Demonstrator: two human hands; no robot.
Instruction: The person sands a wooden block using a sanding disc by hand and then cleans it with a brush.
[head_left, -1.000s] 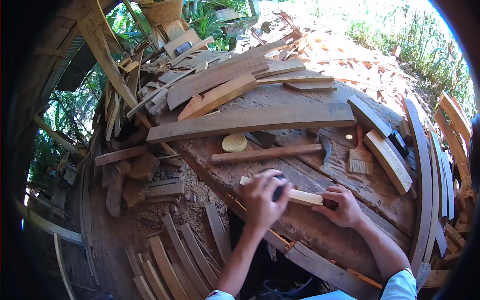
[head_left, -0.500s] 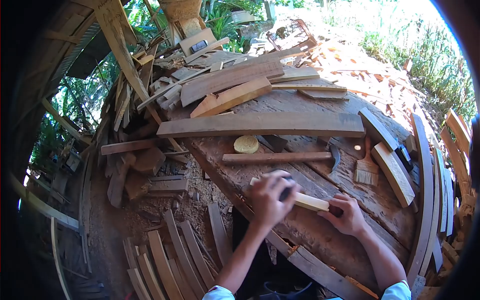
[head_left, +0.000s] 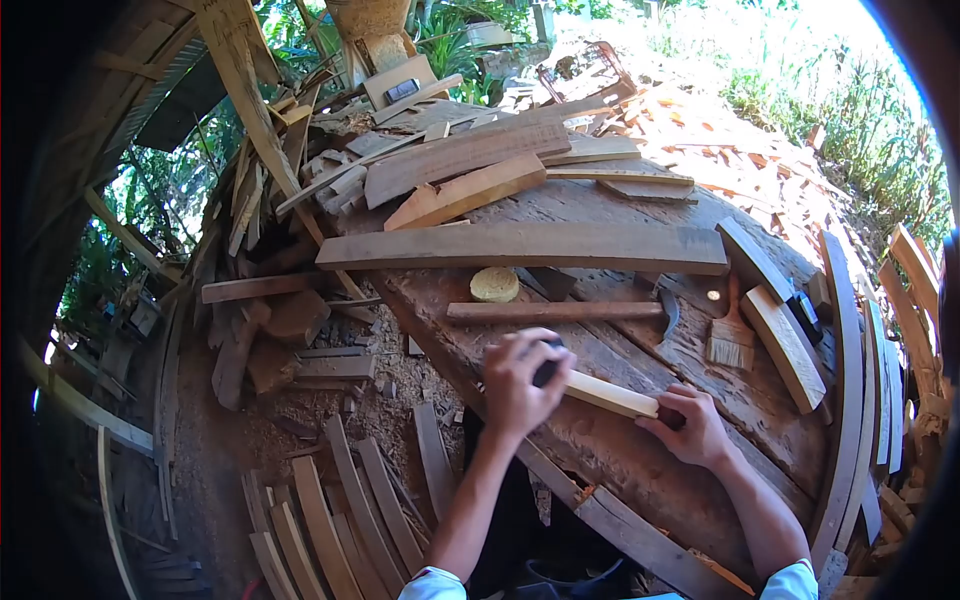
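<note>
A pale narrow wood strip (head_left: 612,394) lies slantwise between my hands, low over the brown workbench. My left hand (head_left: 522,385) is closed round a small black object (head_left: 546,371) at the strip's left end, which the hand covers. At the strip's right end my right hand (head_left: 690,425) pinches the tip between thumb and fingers. Just beyond them a hammer (head_left: 560,311) lies with its curved metal head to the right. Behind its handle sits a round yellow disc (head_left: 495,285).
A long plank (head_left: 520,247) crosses the bench behind the hammer. To the right lie a brush (head_left: 731,340), a short curved block (head_left: 783,345) and long curved boards (head_left: 848,390). Several curved slats (head_left: 325,525) stand at lower left. Wood offcuts pile up at the back.
My left hand has slid left along the strip with the black object, baring more of the strip's middle. My right hand stays at the right end. The whole view has shifted slightly.
</note>
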